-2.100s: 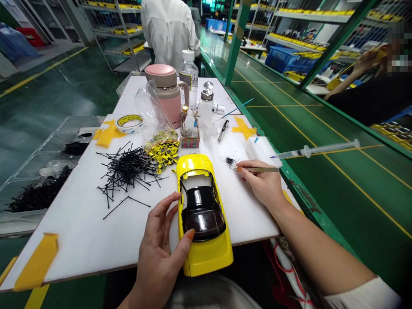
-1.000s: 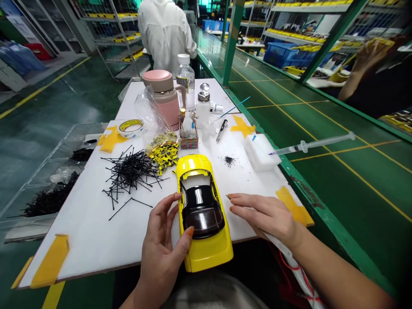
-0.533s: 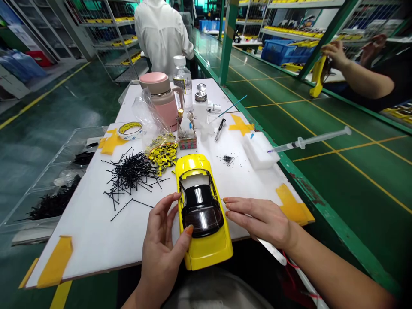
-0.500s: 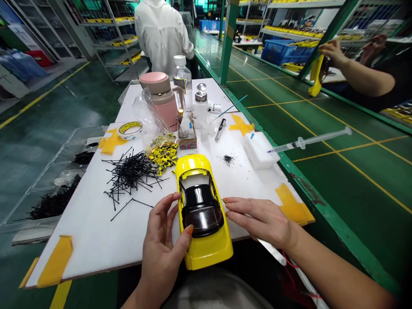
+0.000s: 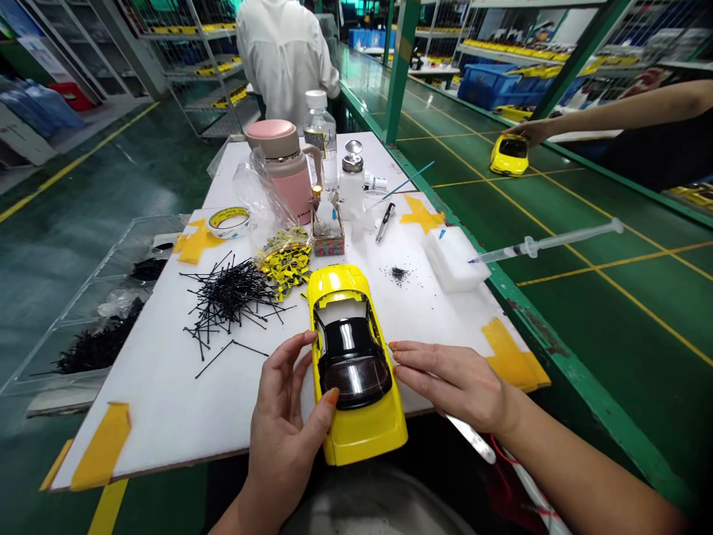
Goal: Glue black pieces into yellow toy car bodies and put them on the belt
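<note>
A yellow model car [image 5: 356,364] with a black glossy roof and an open windscreen frame lies on the white board [image 5: 167,423]. My left hand [image 5: 284,423] grips its near side, with the thumb by the rear glass. My right hand [image 5: 451,379] rests just right of the car, holding a slim tool with a metal shaft [image 5: 471,438] whose tip is hidden or too thin to see. A tangle of thin black pins [image 5: 231,293] lies left of the car. Beyond its nose is a small heap of black granules [image 5: 399,274].
Yellow-and-black pieces [image 5: 281,267] spill from a plastic bag. Farther back stand a pink flask [image 5: 284,167], a water bottle [image 5: 320,141] and a pump bottle [image 5: 352,182]. A syringe [image 5: 549,245] rests on a foam block [image 5: 454,260]. A co-worker's hand [image 5: 526,130] touches another yellow car [image 5: 509,154].
My right hand has moved from beside the black granules to beside the car. The co-worker has set their yellow car down on its wheels. My view has shifted slightly.
</note>
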`<state>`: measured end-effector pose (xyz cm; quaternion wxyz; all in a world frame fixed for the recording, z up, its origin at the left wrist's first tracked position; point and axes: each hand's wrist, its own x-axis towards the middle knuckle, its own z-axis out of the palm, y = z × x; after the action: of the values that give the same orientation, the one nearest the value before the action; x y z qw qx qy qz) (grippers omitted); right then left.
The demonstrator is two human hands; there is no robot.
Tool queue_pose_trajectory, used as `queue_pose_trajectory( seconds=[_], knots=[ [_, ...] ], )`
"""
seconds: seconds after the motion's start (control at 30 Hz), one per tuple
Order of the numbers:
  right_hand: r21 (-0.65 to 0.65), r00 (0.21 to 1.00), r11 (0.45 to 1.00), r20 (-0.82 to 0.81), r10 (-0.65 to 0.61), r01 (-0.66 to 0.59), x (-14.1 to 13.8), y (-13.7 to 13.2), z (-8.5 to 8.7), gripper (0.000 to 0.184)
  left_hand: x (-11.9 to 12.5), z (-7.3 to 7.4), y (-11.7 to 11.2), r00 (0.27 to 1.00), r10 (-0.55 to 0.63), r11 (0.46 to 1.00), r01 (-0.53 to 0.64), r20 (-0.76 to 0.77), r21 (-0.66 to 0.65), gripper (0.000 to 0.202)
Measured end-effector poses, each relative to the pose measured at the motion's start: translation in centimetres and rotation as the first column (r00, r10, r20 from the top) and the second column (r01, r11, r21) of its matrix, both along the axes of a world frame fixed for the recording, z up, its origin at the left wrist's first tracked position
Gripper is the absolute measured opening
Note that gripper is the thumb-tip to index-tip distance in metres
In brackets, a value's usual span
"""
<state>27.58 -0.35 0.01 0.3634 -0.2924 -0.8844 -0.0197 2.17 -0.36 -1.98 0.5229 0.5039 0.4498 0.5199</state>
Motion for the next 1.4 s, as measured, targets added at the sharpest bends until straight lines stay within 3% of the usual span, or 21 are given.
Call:
queue_pose_trajectory(
  seconds=[0.27, 0.4, 0.47, 0.57, 0.63, 0.67, 0.8, 0.93, 1.07, 1.4],
  knots=[
    [-0.06, 0.996, 0.997, -0.067, -0.053, 0.049, 0.3, -0.8, -0.1, 0.03, 0.0, 0.0, 0.0, 1.0, 0.0, 1.0, 0.0, 0.0, 0.0, 0.055],
    [-0.196, 0.954, 0.97, -0.232, -0.189, 0.145, 0.2, -1.6, -0.1, 0.035, -0.1, 0.0, -0.1, 1.0, 0.0, 1.0, 0.0, -0.004, 0.0, 0.054],
    [-0.345, 0.881, 0.921, -0.36, -0.307, 0.18, -0.1, -1.8, -0.4, 0.031, -0.1, 0.0, 0.0, 1.0, 0.0, 1.0, 0.0, -0.012, -0.01, 0.053],
    [-0.607, 0.735, 0.785, -0.475, -0.484, 0.125, -1.1, -1.8, -1.0, 0.031, -0.1, 0.1, 0.1, 1.0, 0.009, 1.0, -0.01, -0.02, -0.026, 0.053],
    [-0.682, 0.728, 0.713, -0.405, -0.553, 0.162, -1.7, -1.8, -1.3, 0.037, -0.1, 0.1, 0.1, 1.0, 0.018, 0.999, -0.019, -0.018, -0.03, 0.054],
    [-0.673, 0.75, 0.709, -0.353, -0.559, 0.213, -2.1, -1.8, -1.3, 0.038, -0.1, 0.1, 0.1, 1.0, 0.021, 0.999, -0.022, -0.016, -0.03, 0.054],
    [-0.495, 0.836, 0.809, -0.257, -0.485, 0.318, -3.0, -2.2, -1.3, 0.044, -0.1, 0.2, 0.1, 1.0, 0.021, 0.999, -0.021, -0.015, -0.029, 0.055],
    [-0.399, 0.883, 0.849, -0.168, -0.438, 0.346, -3.6, -2.7, -1.8, 0.057, 0.0, 0.2, 0.1, 1.0, 0.022, 0.999, -0.023, -0.017, -0.028, 0.054],
    [-0.351, 0.894, 0.864, -0.131, -0.427, 0.361, -3.7, -3.0, -2.3, 0.06, 0.0, 0.1, 0.1, 1.0, 0.016, 1.0, -0.016, -0.016, -0.024, 0.054],
    [-0.37, 0.89, 0.862, -0.16, -0.426, 0.346, -3.6, -2.9, -2.3, 0.051, 0.0, 0.3, 0.2, 0.999, 0.03, 0.999, -0.031, -0.029, -0.025, 0.054]
  ],
)
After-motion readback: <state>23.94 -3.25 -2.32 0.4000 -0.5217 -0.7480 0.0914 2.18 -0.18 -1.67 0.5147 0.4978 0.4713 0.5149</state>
